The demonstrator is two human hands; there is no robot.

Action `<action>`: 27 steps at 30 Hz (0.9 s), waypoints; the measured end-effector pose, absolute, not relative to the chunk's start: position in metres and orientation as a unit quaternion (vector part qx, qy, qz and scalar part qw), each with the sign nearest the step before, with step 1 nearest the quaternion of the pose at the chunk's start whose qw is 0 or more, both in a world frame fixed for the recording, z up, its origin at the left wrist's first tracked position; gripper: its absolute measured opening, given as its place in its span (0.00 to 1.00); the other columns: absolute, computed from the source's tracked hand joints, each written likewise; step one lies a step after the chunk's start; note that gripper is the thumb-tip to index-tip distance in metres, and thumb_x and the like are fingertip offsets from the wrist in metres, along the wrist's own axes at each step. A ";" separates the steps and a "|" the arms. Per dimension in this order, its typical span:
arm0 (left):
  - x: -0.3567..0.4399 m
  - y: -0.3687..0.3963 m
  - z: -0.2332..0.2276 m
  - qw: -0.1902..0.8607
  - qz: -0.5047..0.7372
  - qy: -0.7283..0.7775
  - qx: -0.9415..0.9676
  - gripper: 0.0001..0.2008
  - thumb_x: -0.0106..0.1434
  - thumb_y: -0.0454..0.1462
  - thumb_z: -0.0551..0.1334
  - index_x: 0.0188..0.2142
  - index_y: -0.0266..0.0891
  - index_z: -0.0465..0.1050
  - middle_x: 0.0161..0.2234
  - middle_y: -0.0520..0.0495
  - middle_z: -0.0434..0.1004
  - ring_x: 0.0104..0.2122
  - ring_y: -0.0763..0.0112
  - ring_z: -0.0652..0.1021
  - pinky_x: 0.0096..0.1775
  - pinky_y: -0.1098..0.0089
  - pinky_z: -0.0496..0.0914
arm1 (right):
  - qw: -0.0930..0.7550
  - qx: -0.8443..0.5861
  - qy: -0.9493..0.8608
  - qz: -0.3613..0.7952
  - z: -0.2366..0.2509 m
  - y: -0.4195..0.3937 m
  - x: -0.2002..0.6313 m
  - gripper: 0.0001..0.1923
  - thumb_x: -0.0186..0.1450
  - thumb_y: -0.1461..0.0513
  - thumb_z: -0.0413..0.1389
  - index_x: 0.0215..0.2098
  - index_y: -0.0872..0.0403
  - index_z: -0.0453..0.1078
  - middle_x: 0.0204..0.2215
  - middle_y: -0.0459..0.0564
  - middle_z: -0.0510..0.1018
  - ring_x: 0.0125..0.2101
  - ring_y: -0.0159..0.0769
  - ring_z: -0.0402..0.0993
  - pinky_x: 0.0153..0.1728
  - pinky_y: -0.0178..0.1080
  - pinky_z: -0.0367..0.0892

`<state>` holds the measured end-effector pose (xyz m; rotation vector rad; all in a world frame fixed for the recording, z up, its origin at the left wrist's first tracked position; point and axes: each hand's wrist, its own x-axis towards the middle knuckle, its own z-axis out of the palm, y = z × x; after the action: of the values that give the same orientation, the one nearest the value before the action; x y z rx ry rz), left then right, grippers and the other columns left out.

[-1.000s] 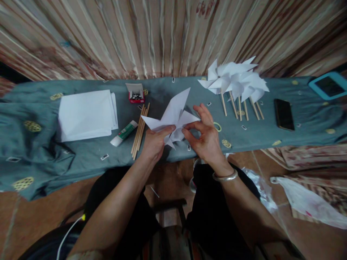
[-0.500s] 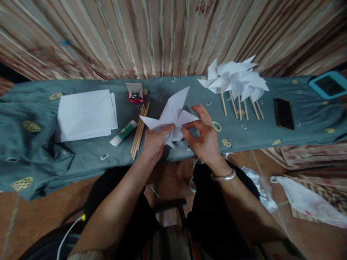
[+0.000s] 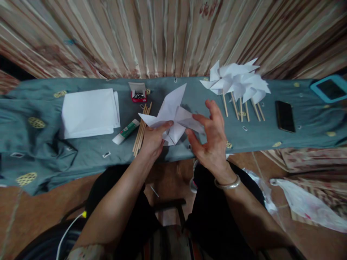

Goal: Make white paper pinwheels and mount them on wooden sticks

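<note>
Nearest the camera, the person's two forearms are reaching forward over dark trousers, and a silver bangle (image 3: 227,183) is sitting on the right wrist. The left hand (image 3: 153,139) is pinching the folded paper pinwheel (image 3: 173,115) from below, its thumb pressing on the white paper near the middle. The right hand (image 3: 210,135) is standing just beside the pinwheel with its fingers spread fairly wide and its palm turned toward the paper; one paper flap is lying against the fingers, but whether they are gripping it cannot be told. The pinwheel is being held between the two hands, just above the near edge of the table covered in a grey-green cloth (image 3: 40,144).

Just left of the left hand, a bundle of wooden sticks (image 3: 141,129) is lying on the cloth, and a glue stick (image 3: 125,131) is lying beside it. Farther left, a stack of white paper (image 3: 89,112) is resting flat. Beyond the left hand, a small red box of pins (image 3: 138,94) is standing open. Beyond the right hand, several finished pinwheels on sticks (image 3: 238,85) are lying in a cluster. Well to the right of them, a black phone (image 3: 284,116) is lying face up, and a blue-cased tablet (image 3: 329,87) is sitting at the far right. A striped curtain (image 3: 168,36) is hanging behind the table.
</note>
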<state>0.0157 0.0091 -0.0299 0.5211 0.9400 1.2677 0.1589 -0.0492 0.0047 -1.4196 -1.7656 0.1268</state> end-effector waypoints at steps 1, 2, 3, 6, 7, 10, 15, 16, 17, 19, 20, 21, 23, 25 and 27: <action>0.016 0.008 -0.031 0.669 0.560 0.427 0.238 0.18 0.37 0.34 0.76 0.30 0.37 0.77 0.32 0.50 0.82 0.34 0.65 0.80 0.42 0.64 0.74 | 0.426 -0.572 -0.699 0.057 0.007 -0.049 0.160 0.24 0.66 0.59 0.56 0.60 0.45 0.62 0.67 0.51 0.58 0.69 0.53 0.49 0.65 0.65 0.51; 0.017 0.008 -0.032 0.664 0.555 0.437 0.245 0.18 0.37 0.35 0.76 0.30 0.37 0.77 0.32 0.49 0.82 0.33 0.65 0.80 0.42 0.64 0.74 | 0.430 -0.578 -0.690 0.070 0.009 -0.049 0.162 0.27 0.66 0.57 0.57 0.62 0.45 0.60 0.67 0.52 0.58 0.68 0.53 0.51 0.65 0.64 0.52; 0.018 0.007 -0.033 0.657 0.551 0.448 0.254 0.18 0.37 0.36 0.76 0.29 0.37 0.77 0.31 0.49 0.82 0.33 0.65 0.80 0.41 0.64 0.74 | 0.434 -0.586 -0.678 0.090 0.010 -0.048 0.164 0.30 0.65 0.56 0.58 0.64 0.45 0.57 0.66 0.53 0.60 0.67 0.53 0.54 0.65 0.63 0.53; 0.019 0.005 -0.035 0.629 0.545 0.467 0.298 0.17 0.37 0.37 0.76 0.28 0.36 0.77 0.31 0.47 0.82 0.31 0.65 0.80 0.39 0.64 0.75 | 0.444 -0.609 -0.628 0.192 0.010 -0.040 0.173 0.37 0.62 0.55 0.61 0.65 0.48 0.54 0.59 0.55 0.71 0.60 0.50 0.67 0.61 0.59 0.61; 0.019 0.004 -0.035 0.620 0.541 0.473 0.316 0.16 0.36 0.37 0.76 0.27 0.36 0.78 0.30 0.47 0.82 0.31 0.64 0.80 0.39 0.64 0.75 | 0.446 -0.615 -0.606 0.238 0.008 -0.036 0.176 0.38 0.60 0.55 0.63 0.65 0.49 0.55 0.55 0.55 0.75 0.56 0.49 0.71 0.60 0.58 0.64; 0.016 0.003 -0.033 0.604 0.515 0.489 0.361 0.16 0.36 0.37 0.76 0.27 0.36 0.78 0.29 0.47 0.82 0.30 0.63 0.80 0.37 0.65 0.75 | 0.431 -0.611 -0.536 0.393 0.003 -0.027 0.182 0.39 0.53 0.54 0.67 0.59 0.53 0.61 0.41 0.52 0.82 0.43 0.46 0.79 0.52 0.55 0.72; 0.013 -0.001 -0.033 0.606 0.476 0.502 0.393 0.14 0.37 0.38 0.76 0.25 0.36 0.79 0.28 0.46 0.82 0.29 0.63 0.80 0.33 0.66 0.74 | 0.417 -0.573 -0.460 0.535 -0.002 -0.022 0.176 0.31 0.47 0.57 0.69 0.47 0.52 0.68 0.33 0.48 0.83 0.32 0.43 0.81 0.38 0.48 0.78; 0.013 -0.001 -0.034 0.604 0.473 0.503 0.397 0.14 0.37 0.38 0.76 0.25 0.36 0.79 0.27 0.46 0.82 0.29 0.63 0.80 0.32 0.66 0.74 | 0.424 -0.575 -0.456 0.532 -0.003 -0.022 0.174 0.28 0.47 0.58 0.69 0.45 0.52 0.69 0.33 0.48 0.83 0.33 0.43 0.81 0.37 0.47 0.78; 0.012 -0.002 -0.035 0.603 0.470 0.504 0.403 0.13 0.38 0.38 0.76 0.24 0.36 0.79 0.27 0.46 0.82 0.29 0.62 0.79 0.32 0.66 0.74 | 0.430 -0.578 -0.453 0.525 -0.005 -0.022 0.172 0.26 0.47 0.59 0.69 0.43 0.52 0.69 0.34 0.48 0.83 0.34 0.43 0.81 0.38 0.47 0.78; 0.012 -0.001 -0.037 0.595 0.467 0.508 0.412 0.13 0.39 0.38 0.75 0.24 0.36 0.79 0.27 0.47 0.81 0.30 0.61 0.80 0.33 0.66 0.74 | 0.433 -0.589 -0.453 0.509 -0.007 -0.022 0.169 0.24 0.47 0.61 0.68 0.42 0.52 0.70 0.34 0.49 0.83 0.34 0.43 0.81 0.37 0.46 0.78; 0.011 -0.001 -0.038 0.591 0.467 0.512 0.412 0.13 0.39 0.38 0.75 0.25 0.36 0.79 0.26 0.47 0.81 0.30 0.61 0.80 0.34 0.65 0.74 | 0.430 -0.596 -0.457 0.501 -0.008 -0.022 0.168 0.23 0.48 0.61 0.68 0.42 0.52 0.70 0.34 0.49 0.83 0.34 0.43 0.81 0.37 0.46 0.78; 0.011 -0.001 -0.039 0.589 0.467 0.516 0.412 0.12 0.39 0.37 0.75 0.25 0.37 0.78 0.26 0.47 0.81 0.30 0.61 0.80 0.34 0.65 0.73 | 0.425 -0.604 -0.462 0.491 -0.010 -0.022 0.167 0.23 0.48 0.62 0.67 0.42 0.52 0.70 0.34 0.49 0.83 0.34 0.43 0.81 0.36 0.46 0.77; 0.010 -0.001 -0.039 0.584 0.464 0.524 0.411 0.13 0.39 0.38 0.75 0.24 0.37 0.78 0.25 0.48 0.80 0.30 0.61 0.80 0.35 0.65 0.73 | 0.418 -0.620 -0.469 0.471 -0.012 -0.021 0.165 0.22 0.49 0.62 0.67 0.42 0.52 0.70 0.34 0.49 0.83 0.34 0.43 0.81 0.36 0.45 0.77; 0.009 0.000 -0.039 0.587 0.461 0.521 0.414 0.14 0.40 0.39 0.76 0.25 0.37 0.78 0.26 0.48 0.80 0.31 0.61 0.80 0.35 0.65 0.73 | 0.415 -0.628 -0.472 0.460 -0.013 -0.020 0.165 0.21 0.50 0.61 0.66 0.41 0.52 0.70 0.33 0.50 0.83 0.33 0.42 0.80 0.36 0.45 0.77; 0.008 0.001 -0.037 0.610 0.465 0.495 0.407 0.17 0.41 0.42 0.76 0.29 0.37 0.79 0.29 0.46 0.81 0.33 0.60 0.80 0.37 0.65 0.74 | 0.427 -0.617 -0.465 0.470 -0.013 -0.019 0.165 0.20 0.50 0.61 0.66 0.41 0.53 0.71 0.35 0.50 0.83 0.34 0.42 0.80 0.38 0.46 0.76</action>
<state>0.0079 0.0007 -0.0367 0.9396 1.1432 1.0740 0.1646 -0.0190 -0.0132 -1.5413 -1.1629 1.1749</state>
